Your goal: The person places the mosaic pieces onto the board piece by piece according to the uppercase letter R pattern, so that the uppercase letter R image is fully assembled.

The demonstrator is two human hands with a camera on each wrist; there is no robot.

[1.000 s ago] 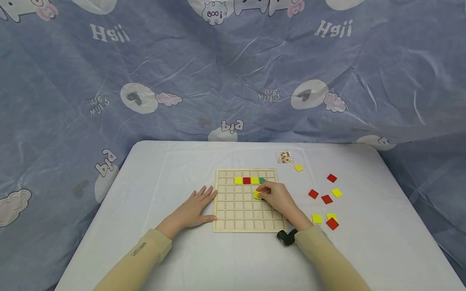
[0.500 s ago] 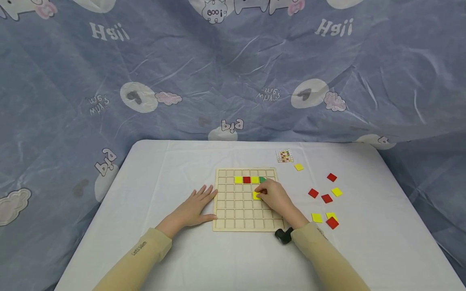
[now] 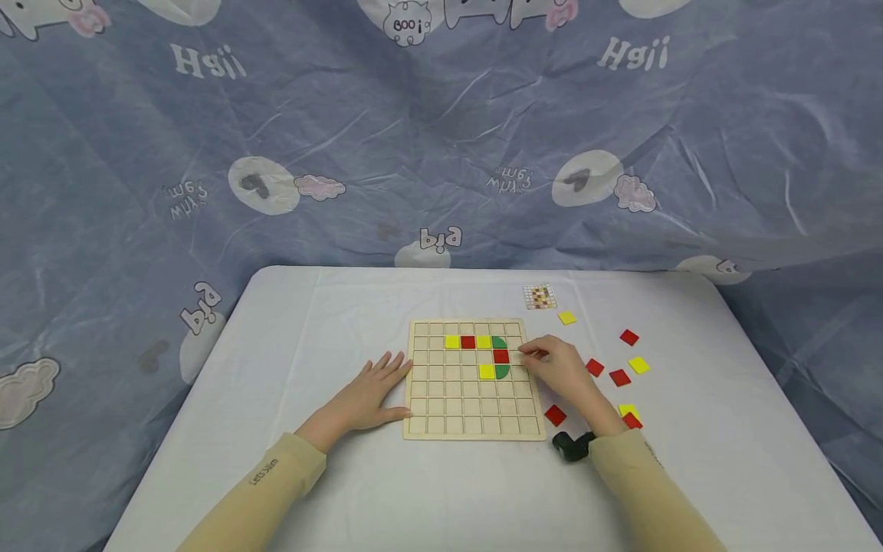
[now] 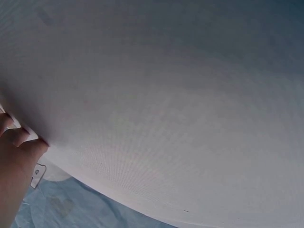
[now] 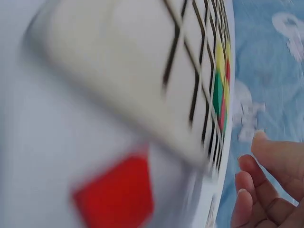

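My left hand point(image 3: 369, 395) lies flat with fingers spread, its fingertips and thumb touching the left edge of the wooden grid board point(image 3: 441, 422). In the left wrist view, part of that hand's fingers point(image 4: 23, 147) show. Over the board's right edge hovers my right hand point(image 3: 555, 368), fingers loosely bent. Nothing shows between its thumb and fingers point(image 5: 280, 156) in the right wrist view. A yellow tile point(image 3: 487, 372) sits left of a green rounded piece point(image 3: 502, 372). Above that piece is a red tile point(image 3: 500, 356), under another green piece point(image 3: 499, 343). A yellow-red-yellow row continues left from there.
Loose red and yellow tiles lie right of the board, including a red tile point(image 3: 555, 415) by its lower right corner. A patterned card point(image 3: 539, 297) and a yellow tile point(image 3: 566, 317) lie behind it. A black wrist-camera body point(image 3: 572, 446) sits beside the right sleeve.
My right hand has let go of the yellow tile, now lying in a cell, and moved right to the board's edge. The red tile and lower green piece have come into view. The left hand stays still.
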